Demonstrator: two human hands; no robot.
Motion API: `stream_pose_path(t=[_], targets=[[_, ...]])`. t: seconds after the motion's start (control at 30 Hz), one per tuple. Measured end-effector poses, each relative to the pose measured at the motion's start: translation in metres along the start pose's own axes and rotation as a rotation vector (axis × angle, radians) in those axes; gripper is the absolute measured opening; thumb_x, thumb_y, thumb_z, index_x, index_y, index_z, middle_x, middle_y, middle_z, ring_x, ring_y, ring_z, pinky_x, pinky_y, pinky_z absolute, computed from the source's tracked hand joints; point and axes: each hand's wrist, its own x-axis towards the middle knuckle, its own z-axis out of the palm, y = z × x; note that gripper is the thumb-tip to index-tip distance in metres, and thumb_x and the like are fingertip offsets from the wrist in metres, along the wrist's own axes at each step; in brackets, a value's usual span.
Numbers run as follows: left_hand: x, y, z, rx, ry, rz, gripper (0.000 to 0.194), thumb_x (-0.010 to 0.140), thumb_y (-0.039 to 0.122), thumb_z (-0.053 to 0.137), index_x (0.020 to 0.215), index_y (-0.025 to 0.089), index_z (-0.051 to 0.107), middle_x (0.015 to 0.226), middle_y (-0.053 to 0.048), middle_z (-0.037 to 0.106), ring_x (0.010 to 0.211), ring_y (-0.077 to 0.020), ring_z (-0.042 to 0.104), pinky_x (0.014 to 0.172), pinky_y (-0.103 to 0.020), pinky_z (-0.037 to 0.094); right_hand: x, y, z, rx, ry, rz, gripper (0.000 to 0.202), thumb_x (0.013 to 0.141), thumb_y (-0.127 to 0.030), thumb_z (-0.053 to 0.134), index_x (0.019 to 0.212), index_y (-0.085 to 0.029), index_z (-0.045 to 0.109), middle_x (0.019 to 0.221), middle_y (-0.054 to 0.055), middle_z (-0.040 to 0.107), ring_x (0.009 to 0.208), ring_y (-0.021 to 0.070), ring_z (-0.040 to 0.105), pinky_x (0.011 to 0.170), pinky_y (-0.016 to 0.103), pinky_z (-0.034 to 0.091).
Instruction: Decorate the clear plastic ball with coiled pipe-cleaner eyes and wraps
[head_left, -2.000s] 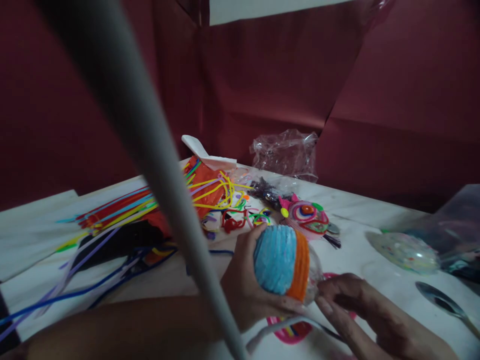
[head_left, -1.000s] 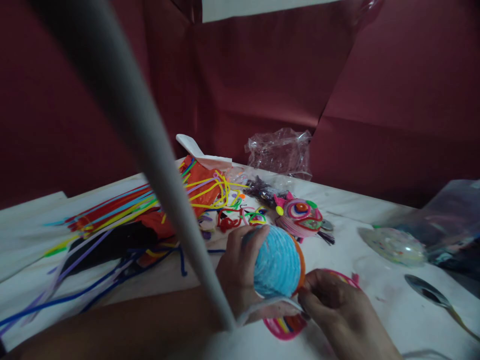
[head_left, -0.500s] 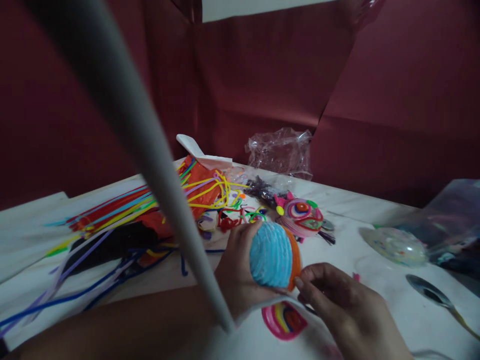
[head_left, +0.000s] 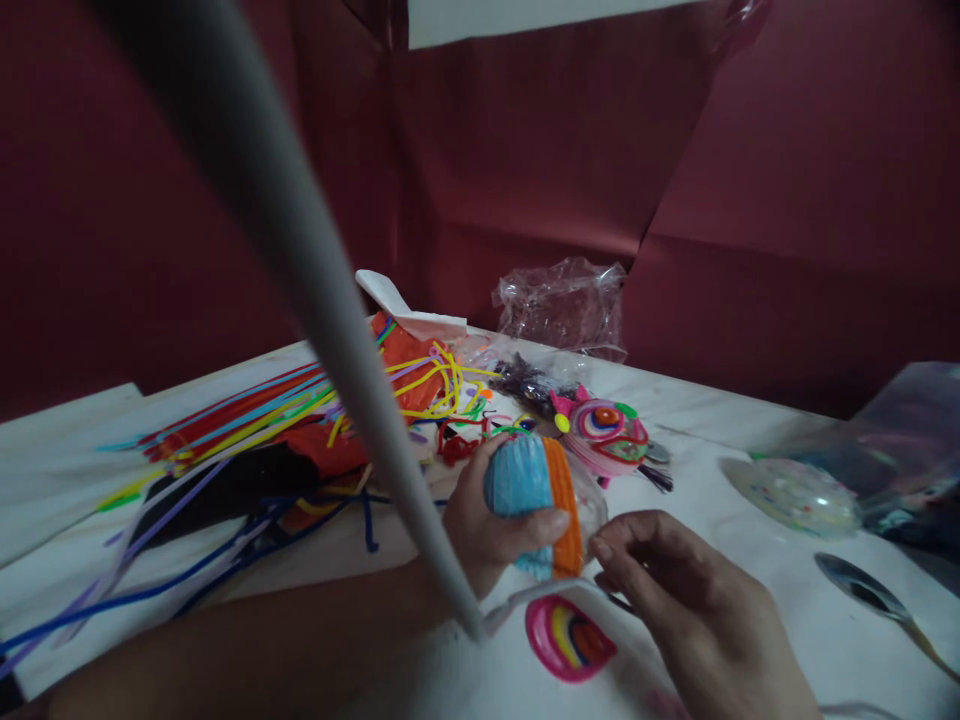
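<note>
A blue-and-orange ball (head_left: 523,478) held above the surface (head_left: 705,495)

The ball sits over the near part of the surface, tilted so that its ribbed blue cap faces left, its orange band follows, and its clear end points right. The left hand (head_left: 476,530) is curled firmly about the blue part, thumb laid across to the band. The right hand (head_left: 682,590) is half closed, thumb and forefinger nearly meeting beside the clear end; whether they pinch anything cannot be told. A pale strip (head_left: 544,590) curves beneath the ball toward them. Good handling here probably calls for a steady left grip, the clear end turned toward the right fingertips, and gentle pressure along the band's edge so that the ribs lie close.

Below the ball lies a rainbow-striped piece (head_left: 572,640); behind it, a pink decorated ball (head_left: 606,435). Toward the right edge rest a spoon (head_left: 862,590) and a clear dome (head_left: 799,495); a crumpled plastic bag (head_left: 559,305) stands at the far edge.
</note>
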Motion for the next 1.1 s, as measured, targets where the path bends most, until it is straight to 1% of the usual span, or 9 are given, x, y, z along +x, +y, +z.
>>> stream_pose_path(t=[0.07,0.17,0.27,0.43,0.53,0.6,0.77,0.93,1.1], targets=[[0.004,0.000,0.001,-0.142,-0.045,-0.074,0.076,0.053,0.047,0.076,0.115,0.013,0.048,0.102,-0.010,0.060,0.091,-0.0254,0.059,0.079,-0.037,0.047,0.002,0.002,-0.003,-0.053,-0.019,-0.058,0.024,0.079,-0.042,0.060,0.071,-0.020,0.062,0.066,0.002,0.064,0.058,0.0165,0.061,0.051,0.021,0.051],[0.006,-0.007,0.003,-0.301,-0.038,-0.148,0.073,0.051,0.048,0.079,0.110,0.014,0.050,0.094,-0.008,0.063,0.082,-0.0216,0.061,0.072,-0.033,0.049,0.002,0.003,-0.001,-0.187,0.028,-0.173,0.017,0.080,-0.038,0.060,0.076,-0.021,0.060,0.069,0.001,0.064,0.062,0.0166,0.063,0.054,0.021,0.051],[0.005,-0.015,0.005,-0.403,-0.052,-0.159,0.071,0.052,0.045,0.081,0.108,0.015,0.050,0.091,-0.007,0.064,0.078,-0.0192,0.061,0.069,-0.031,0.049,0.000,0.002,0.001,-0.264,0.057,-0.193,0.017,0.081,-0.038,0.058,0.081,-0.022,0.059,0.067,0.000,0.064,0.060,0.0160,0.063,0.053,0.021,0.050],[0.003,-0.017,0.005,-0.317,-0.037,-0.062,0.073,0.051,0.042,0.081,0.110,0.015,0.048,0.093,-0.006,0.062,0.078,-0.0183,0.059,0.068,-0.029,0.048,0.000,0.000,-0.001,-0.316,-0.001,-0.195,0.020,0.084,-0.038,0.054,0.074,-0.021,0.060,0.069,0.003,0.068,0.060,0.0169,0.064,0.053,0.022,0.049],[0.003,-0.018,0.005,-0.230,0.005,0.030,0.077,0.046,0.038,0.082,0.110,0.016,0.045,0.095,-0.006,0.059,0.080,-0.0179,0.056,0.070,-0.029,0.047,0.000,0.000,-0.001,-0.345,0.004,-0.177,0.021,0.084,-0.039,0.054,0.075,-0.022,0.061,0.069,0.003,0.069,0.059,0.0175,0.065,0.055,0.022,0.050],[0.002,-0.021,0.006,-0.235,-0.020,0.056,0.077,0.047,0.038,0.082,0.110,0.017,0.044,0.093,-0.004,0.058,0.078,-0.0170,0.056,0.068,-0.029,0.047,-0.001,-0.001,0.000,-0.364,0.022,-0.196,0.021,0.084,-0.039,0.052,0.074,-0.022,0.061,0.069,0.002,0.069,0.060,0.0176,0.066,0.055,0.023,0.049],[-0.001,-0.023,0.007,-0.272,-0.029,0.053,0.082,0.042,0.037,0.084,0.111,0.018,0.042,0.093,-0.005,0.058,0.076,-0.0170,0.056,0.067,-0.029,0.047,-0.002,-0.004,-0.001,-0.424,-0.016,-0.252,0.022,0.086,-0.037,0.048,0.074,-0.023,0.060,0.067,-0.001,0.069,0.058,0.0157,0.066,0.053,0.021,0.047],[0.000,-0.013,0.004,-0.320,-0.119,-0.020,0.066,0.055,0.037,0.078,0.107,0.015,0.044,0.089,-0.005,0.059,0.076,-0.0171,0.057,0.068,-0.029,0.046,0.004,-0.009,-0.003,-0.424,-0.008,-0.184,0.018,0.084,-0.039,0.050,0.080,-0.024,0.058,0.068,-0.001,0.069,0.057,0.0154,0.065,0.050,0.021,0.048],[-0.002,-0.012,0.006,-0.373,-0.086,0.025,0.068,0.052,0.033,0.079,0.107,0.017,0.043,0.091,-0.004,0.059,0.078,-0.0172,0.057,0.069,-0.029,0.047,0.005,-0.013,-0.002,-0.339,0.015,-0.191,0.015,0.081,-0.037,0.053,0.076,-0.024,0.059,0.066,-0.001,0.068,0.057,0.0161,0.066,0.053,0.022,0.049]])
